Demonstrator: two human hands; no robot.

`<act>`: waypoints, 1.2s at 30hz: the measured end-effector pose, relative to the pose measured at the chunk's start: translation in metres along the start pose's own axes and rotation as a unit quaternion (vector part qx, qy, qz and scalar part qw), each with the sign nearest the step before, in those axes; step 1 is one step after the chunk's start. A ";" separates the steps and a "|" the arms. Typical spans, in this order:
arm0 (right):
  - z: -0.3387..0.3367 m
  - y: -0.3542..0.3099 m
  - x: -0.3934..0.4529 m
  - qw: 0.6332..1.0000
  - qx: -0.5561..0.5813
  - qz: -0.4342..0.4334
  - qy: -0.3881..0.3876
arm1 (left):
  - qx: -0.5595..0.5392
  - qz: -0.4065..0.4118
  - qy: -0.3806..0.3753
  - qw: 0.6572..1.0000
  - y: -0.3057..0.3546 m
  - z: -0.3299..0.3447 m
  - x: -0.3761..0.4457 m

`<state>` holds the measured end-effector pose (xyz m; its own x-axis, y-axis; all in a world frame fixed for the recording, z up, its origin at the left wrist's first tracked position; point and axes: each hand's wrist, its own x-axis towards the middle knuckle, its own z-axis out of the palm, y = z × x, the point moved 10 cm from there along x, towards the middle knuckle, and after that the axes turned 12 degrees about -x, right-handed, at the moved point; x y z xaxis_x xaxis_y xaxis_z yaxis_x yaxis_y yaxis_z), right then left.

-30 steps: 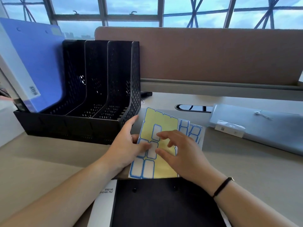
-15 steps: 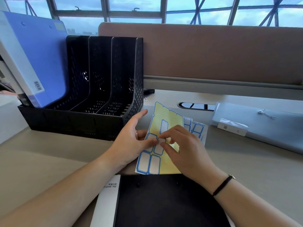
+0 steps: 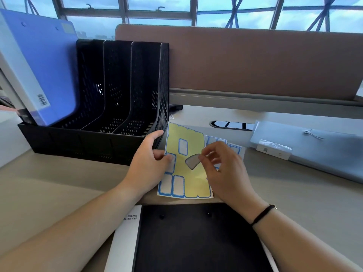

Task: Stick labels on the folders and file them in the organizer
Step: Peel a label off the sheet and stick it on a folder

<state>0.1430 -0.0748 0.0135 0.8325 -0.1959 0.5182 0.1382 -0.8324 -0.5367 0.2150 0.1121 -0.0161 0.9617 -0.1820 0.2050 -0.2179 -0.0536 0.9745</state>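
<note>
Two bare hands work over a yellow label sheet (image 3: 193,179) with blue-bordered white stickers at the centre of the frame. The right hand (image 3: 225,169), a thin black band (image 3: 263,213) on its wrist, pinches a single curled label (image 3: 192,160) between thumb and fingertips, the label lifted off the backing and bowed above it. The left hand (image 3: 146,163) holds the sheet's left edge down, its thumb curled onto a sticker, its fingers tucked beneath or beside the paper (which of the two cannot be told). A second sheet of blue-bordered labels (image 3: 234,147) peeks out just behind the right hand. At lower centre a black lever-arch folder (image 3: 196,242) with a white spine lies flat on the beige desk (image 3: 49,193). In the upper left a black perforated plastic file organizer (image 3: 121,91) stands with a blue folder (image 3: 45,71) leaning in its leftmost slot. At right a translucent grey document wallet (image 3: 324,154) lies before a brown desk partition (image 3: 255,61).
</note>
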 end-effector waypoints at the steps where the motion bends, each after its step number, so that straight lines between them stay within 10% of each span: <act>1: -0.003 0.003 0.001 1.000 0.011 0.018 0.003 | 0.021 0.008 0.004 1.000 0.002 0.000 0.000; 12: -0.046 0.031 -0.009 0.969 0.097 0.178 -0.144 | 0.161 0.125 -0.007 0.979 0.039 0.011 -0.014; 18: -0.046 0.049 -0.051 0.940 0.059 0.182 -0.282 | 0.272 0.083 -0.136 0.949 0.062 0.036 -0.026; 36: -0.033 0.061 -0.072 0.942 0.099 0.189 -0.257 | 0.338 0.104 -0.262 0.898 0.023 0.093 -0.074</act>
<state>0.0740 -0.1289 -0.0342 0.9854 -0.1386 -0.0991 -0.1649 -0.6304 -0.7585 0.1232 0.0335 -0.0171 0.7161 -0.6852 0.1327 -0.6061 -0.5161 0.6052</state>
